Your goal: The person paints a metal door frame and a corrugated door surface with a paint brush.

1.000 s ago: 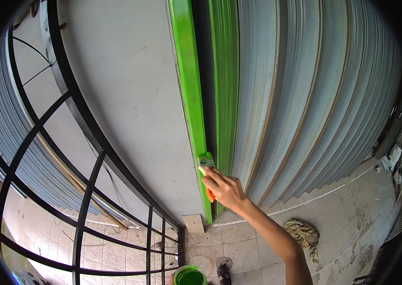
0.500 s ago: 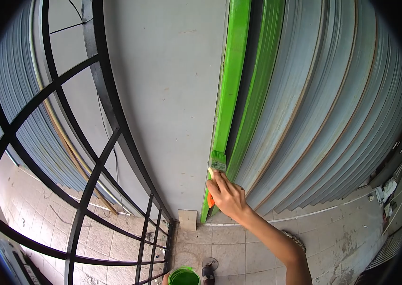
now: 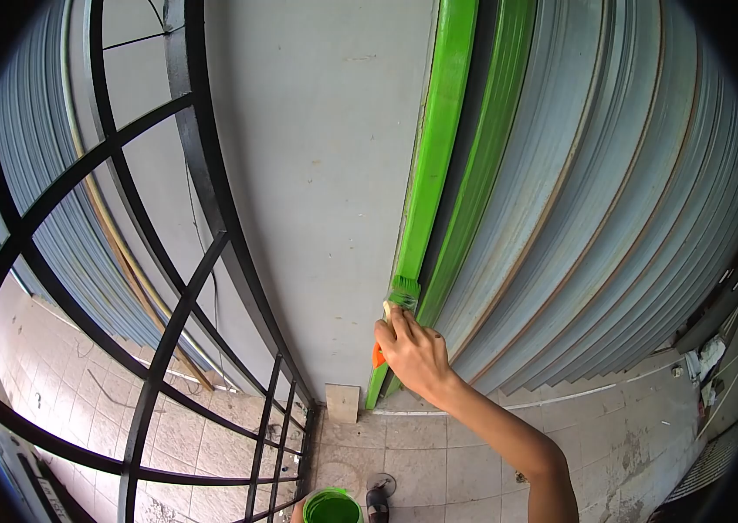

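My right hand [image 3: 415, 356] is closed around a paintbrush [image 3: 405, 288], fingers gripping it near the ferrule. The green-coated bristles point up and touch the lower part of a bright green vertical post [image 3: 439, 131]. An orange part [image 3: 378, 355], apparently the brush's handle, shows below my fingers. A bucket of green paint [image 3: 332, 507] is at the bottom edge. A sliver of skin shows at the bucket's left side; it may belong to my left hand, but no fingers can be made out.
Left of the post stands a grey wall panel [image 3: 317, 174]. To the right is a folded grey metal shutter [image 3: 578, 218], its nearest strip green. A black metal grille [image 3: 155, 375] fills the left. A small board [image 3: 342, 404] leans at the panel's foot. A sandalled foot [image 3: 378, 504] stands on tiles.
The view has turned slightly, so the upper post appears further right. My right hand and the brush remain at the lower post, with the wrist and handle a little differently angled.
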Demonstrator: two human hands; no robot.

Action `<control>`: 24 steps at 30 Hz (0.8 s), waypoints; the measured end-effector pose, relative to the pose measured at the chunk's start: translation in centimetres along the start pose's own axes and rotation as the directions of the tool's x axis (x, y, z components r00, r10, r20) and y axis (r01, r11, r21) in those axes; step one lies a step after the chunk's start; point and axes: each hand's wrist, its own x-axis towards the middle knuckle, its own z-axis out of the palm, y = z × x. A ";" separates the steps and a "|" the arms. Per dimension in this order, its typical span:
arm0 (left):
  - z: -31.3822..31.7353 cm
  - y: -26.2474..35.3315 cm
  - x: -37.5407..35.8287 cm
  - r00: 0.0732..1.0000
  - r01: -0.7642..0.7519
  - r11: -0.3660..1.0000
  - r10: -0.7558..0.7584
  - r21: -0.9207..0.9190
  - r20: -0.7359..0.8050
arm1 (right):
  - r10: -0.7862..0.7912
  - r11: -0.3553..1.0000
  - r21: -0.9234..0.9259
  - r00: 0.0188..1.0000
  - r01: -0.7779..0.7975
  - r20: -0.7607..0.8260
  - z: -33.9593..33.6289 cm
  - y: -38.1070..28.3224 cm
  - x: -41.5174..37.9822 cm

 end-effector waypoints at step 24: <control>0.0 -0.1 0.4 1.000 -0.010 1.000 0.010 0.022 0.015 | 0.026 1.000 -0.019 0.998 -0.025 0.060 -0.4 0.1 0.0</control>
